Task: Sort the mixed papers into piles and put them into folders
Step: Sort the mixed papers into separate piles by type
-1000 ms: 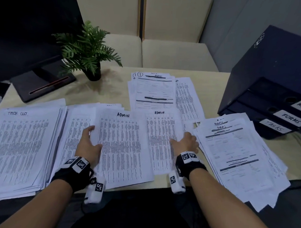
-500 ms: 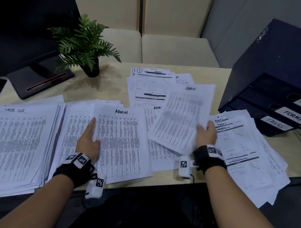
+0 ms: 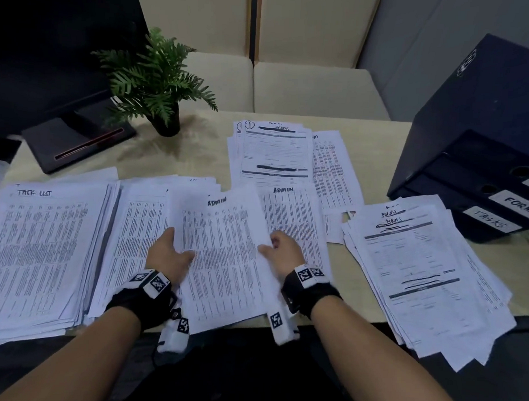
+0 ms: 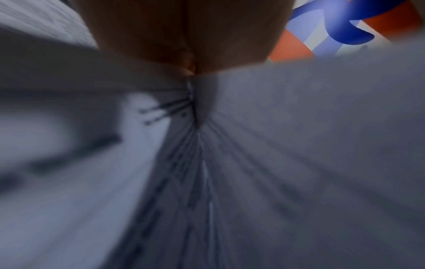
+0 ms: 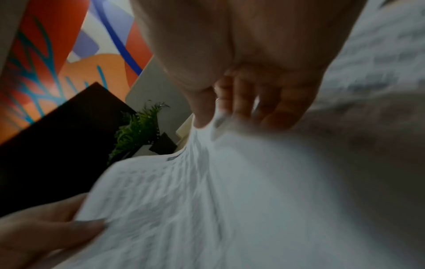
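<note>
Head view: nearest the front edge of the desk, an ADMIN sheet is held by its two side edges above other ADMIN-headed papers. The step is judged to be the laying of this sheet on its pile (the piles are not yet in folders). It would best be lowered flat, its corners matched to the papers beneath and its heading kept readable. Both edges should be let go together so that it is not skewed toward the desk's front edge.

The left hand is closed on the left edge, with the thumb laid on top. The right hand is pinched on the right edge, thumb against fingertips, as is plain in the right wrist view.

To the left a TASK LIST pile is stacked, and to the right a FORMS pile. Farther off, more forms, the labelled folders and a potted plant are seen.
</note>
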Available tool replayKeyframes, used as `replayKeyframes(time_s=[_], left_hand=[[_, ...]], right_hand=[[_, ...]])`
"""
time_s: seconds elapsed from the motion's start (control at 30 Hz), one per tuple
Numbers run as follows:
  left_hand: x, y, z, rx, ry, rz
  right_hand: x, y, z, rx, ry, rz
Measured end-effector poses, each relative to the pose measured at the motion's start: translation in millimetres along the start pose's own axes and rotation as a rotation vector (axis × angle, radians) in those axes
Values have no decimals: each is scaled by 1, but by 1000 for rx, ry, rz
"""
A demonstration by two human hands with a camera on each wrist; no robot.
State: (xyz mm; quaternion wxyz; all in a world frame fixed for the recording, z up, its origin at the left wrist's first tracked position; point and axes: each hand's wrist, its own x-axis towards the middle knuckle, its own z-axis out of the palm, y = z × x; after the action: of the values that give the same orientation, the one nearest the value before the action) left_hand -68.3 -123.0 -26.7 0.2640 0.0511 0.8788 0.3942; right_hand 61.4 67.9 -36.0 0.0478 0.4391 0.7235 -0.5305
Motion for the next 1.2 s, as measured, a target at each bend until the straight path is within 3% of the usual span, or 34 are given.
replayKeyframes(time_s=[0.07,0.17,0.3,0.47,0.6,0.63,0.77,0.97,1.1,1.2], left_hand=[[1,-6,1,-40,16,-12],[1,-8,1,-82,33,-26],[-2,-6,3,-92,53,-10],[0,-7,2,-104,40,-15],[-3,-2,0,-41,45,-8],[-4,0,2,-26,47,4],[-5,0,2,-5,69,5],[-15,8,5,-108,110,11],[-14,11,4,-155,30,19],[-10,3,-4,-76,8,42]], right_hand=[[10,4,-15,-43,143,52],[23,21,-47,-363,378,207],[29,39,-55,-494,342,337],[37,48,-68,-225,308,138],[31,33,-112,299,602,-72],[34,29,-122,390,614,-119],[47,15,-135,525,331,-160],[32,0,-75,123,-93,-167],[22,4,-26,-22,-187,-125],[15,0,-7,1,-130,-88]])
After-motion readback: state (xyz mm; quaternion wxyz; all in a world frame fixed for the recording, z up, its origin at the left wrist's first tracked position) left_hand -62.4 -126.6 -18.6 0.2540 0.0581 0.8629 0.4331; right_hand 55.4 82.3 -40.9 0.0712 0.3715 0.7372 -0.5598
